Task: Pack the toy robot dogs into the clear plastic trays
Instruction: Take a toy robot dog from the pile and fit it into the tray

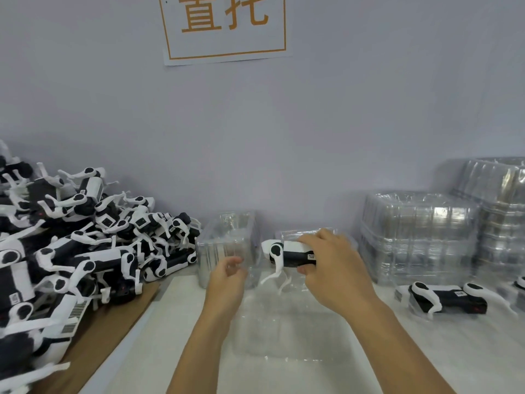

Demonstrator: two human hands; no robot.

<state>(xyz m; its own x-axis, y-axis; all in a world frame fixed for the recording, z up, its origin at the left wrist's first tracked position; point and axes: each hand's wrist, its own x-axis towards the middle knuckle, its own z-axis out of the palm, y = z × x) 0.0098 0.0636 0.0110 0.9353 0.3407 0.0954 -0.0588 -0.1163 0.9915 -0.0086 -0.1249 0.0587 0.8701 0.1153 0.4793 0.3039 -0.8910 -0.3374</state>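
My right hand (332, 265) grips a black-and-white toy robot dog (287, 254) by its body, holding it in the air with its white legs hanging down. Under it lies a clear plastic tray (284, 322) on the white table. My left hand (227, 277) hovers at the tray's far left side with fingers loosely curled; whether it touches the clear plastic cannot be told. A big heap of toy robot dogs (71, 245) fills the left side. Another dog (446, 301) lies in a tray at the right.
Stacks of clear plastic trays (420, 237) stand at the back right against the wall. A clear tray (227, 240) stands upright behind my left hand. Brown cardboard (113, 331) lies under the heap. A paper sign (224, 27) hangs on the wall.
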